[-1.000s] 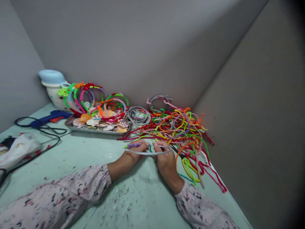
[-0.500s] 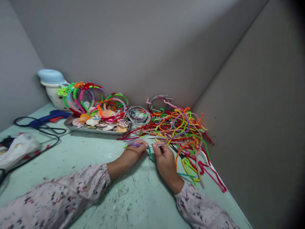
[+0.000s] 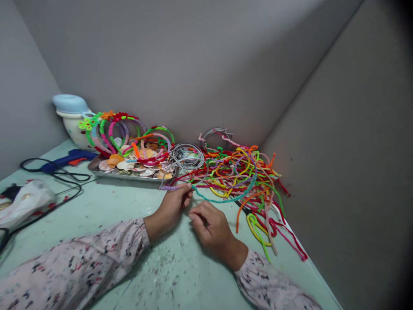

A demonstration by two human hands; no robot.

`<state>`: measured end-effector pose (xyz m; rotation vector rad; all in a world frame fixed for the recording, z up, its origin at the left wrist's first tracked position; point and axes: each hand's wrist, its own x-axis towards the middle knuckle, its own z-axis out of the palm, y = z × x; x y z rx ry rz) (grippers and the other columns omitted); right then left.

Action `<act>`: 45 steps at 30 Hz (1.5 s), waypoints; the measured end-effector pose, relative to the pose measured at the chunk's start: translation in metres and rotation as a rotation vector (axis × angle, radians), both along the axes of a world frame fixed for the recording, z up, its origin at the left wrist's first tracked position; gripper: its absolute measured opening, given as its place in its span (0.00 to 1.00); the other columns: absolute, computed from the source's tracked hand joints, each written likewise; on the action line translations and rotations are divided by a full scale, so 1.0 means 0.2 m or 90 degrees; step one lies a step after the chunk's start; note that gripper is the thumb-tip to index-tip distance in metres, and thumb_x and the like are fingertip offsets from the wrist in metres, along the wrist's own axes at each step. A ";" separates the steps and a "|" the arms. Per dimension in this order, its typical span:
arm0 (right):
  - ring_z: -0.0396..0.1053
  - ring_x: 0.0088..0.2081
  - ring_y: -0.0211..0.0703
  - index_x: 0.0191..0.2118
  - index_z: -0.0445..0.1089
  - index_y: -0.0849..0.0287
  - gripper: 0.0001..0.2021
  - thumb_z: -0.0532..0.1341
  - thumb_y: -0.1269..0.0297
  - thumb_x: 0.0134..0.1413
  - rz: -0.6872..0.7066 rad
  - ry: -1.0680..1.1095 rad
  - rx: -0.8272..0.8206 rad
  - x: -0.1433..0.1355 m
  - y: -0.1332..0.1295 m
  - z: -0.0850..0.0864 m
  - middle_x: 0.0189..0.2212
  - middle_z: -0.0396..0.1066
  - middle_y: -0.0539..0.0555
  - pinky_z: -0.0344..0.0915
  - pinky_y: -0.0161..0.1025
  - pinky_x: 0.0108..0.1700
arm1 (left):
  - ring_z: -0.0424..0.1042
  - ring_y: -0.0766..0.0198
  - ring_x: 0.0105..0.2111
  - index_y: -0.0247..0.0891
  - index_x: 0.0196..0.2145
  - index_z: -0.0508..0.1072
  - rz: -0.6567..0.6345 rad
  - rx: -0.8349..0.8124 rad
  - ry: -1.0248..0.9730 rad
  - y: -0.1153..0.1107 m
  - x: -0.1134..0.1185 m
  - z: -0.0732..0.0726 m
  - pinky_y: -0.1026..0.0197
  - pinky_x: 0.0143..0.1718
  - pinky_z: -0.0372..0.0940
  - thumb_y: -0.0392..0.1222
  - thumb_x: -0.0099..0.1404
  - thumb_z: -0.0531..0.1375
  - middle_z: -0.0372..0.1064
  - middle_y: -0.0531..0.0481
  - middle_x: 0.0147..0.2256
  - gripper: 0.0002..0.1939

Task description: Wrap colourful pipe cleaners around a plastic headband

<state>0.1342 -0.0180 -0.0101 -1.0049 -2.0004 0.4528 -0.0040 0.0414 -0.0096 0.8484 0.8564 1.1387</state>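
Observation:
My left hand (image 3: 174, 204) pinches a thin wire band partly wrapped in purple pipe cleaner (image 3: 168, 188). From its fingertips a long teal pipe cleaner (image 3: 222, 200) curves out to the right and up over the colourful pile. The bare part of the band rises behind the left hand toward the wire coil. My right hand (image 3: 209, 224) is just right of the left one, apart from it, its fingers curled and thumb near the index finger. Nothing shows between them.
A metal tray (image 3: 129, 175) holds shells and colourful headbands. Grey wire coils (image 3: 187, 156) lie beside it. To the right are a pipe cleaner pile (image 3: 238, 172) and yellow-handled scissors (image 3: 254, 228). A blue glue gun (image 3: 64, 160), its black cord, a plastic bag (image 3: 34, 196) and a lidded container (image 3: 74, 125) stand left.
My right hand has let go of the band and moved down toward me. The teal pipe cleaner now stretches out to the right, and the band has swung upward at the left hand.

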 end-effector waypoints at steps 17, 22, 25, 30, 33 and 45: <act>0.68 0.37 0.42 0.38 0.72 0.59 0.09 0.56 0.61 0.58 -0.154 0.239 -0.184 0.03 0.10 0.00 0.34 0.71 0.53 0.64 0.38 0.41 | 0.55 0.72 0.19 0.35 0.23 0.64 -0.105 0.107 0.142 -0.04 0.01 -0.01 0.66 0.20 0.50 0.48 0.62 0.56 0.58 0.55 0.20 0.15; 0.67 0.36 0.41 0.37 0.72 0.58 0.10 0.56 0.60 0.59 -0.138 0.254 -0.196 0.04 0.09 0.01 0.33 0.70 0.52 0.64 0.37 0.40 | 0.55 0.71 0.20 0.36 0.25 0.64 -0.116 0.102 0.146 -0.03 0.01 -0.01 0.66 0.20 0.50 0.49 0.62 0.56 0.57 0.56 0.20 0.15; 0.67 0.36 0.42 0.37 0.72 0.58 0.10 0.56 0.60 0.58 -0.135 0.265 -0.199 0.04 0.10 0.01 0.33 0.71 0.52 0.64 0.37 0.40 | 0.55 0.71 0.20 0.36 0.24 0.64 -0.123 0.100 0.151 -0.03 0.01 -0.01 0.66 0.19 0.49 0.49 0.61 0.56 0.56 0.55 0.20 0.15; 0.68 0.35 0.42 0.35 0.72 0.58 0.09 0.58 0.60 0.57 -0.139 0.276 -0.202 0.04 0.11 0.01 0.32 0.71 0.52 0.64 0.37 0.40 | 0.54 0.71 0.19 0.36 0.23 0.64 -0.120 0.071 0.151 -0.04 0.01 0.02 0.66 0.18 0.47 0.49 0.60 0.57 0.55 0.55 0.19 0.15; 0.67 0.34 0.41 0.32 0.72 0.57 0.08 0.58 0.61 0.56 -0.143 0.272 -0.197 0.04 0.11 0.00 0.30 0.71 0.51 0.64 0.36 0.38 | 0.54 0.71 0.19 0.35 0.23 0.65 -0.121 0.072 0.140 -0.04 0.01 0.02 0.66 0.19 0.47 0.48 0.61 0.57 0.56 0.55 0.20 0.15; 0.67 0.31 0.40 0.30 0.73 0.57 0.07 0.60 0.61 0.53 -0.151 0.283 -0.192 0.03 0.12 -0.02 0.28 0.72 0.50 0.64 0.35 0.35 | 0.54 0.71 0.19 0.35 0.24 0.66 -0.118 0.062 0.128 -0.03 0.00 0.00 0.66 0.18 0.46 0.49 0.61 0.57 0.57 0.54 0.21 0.15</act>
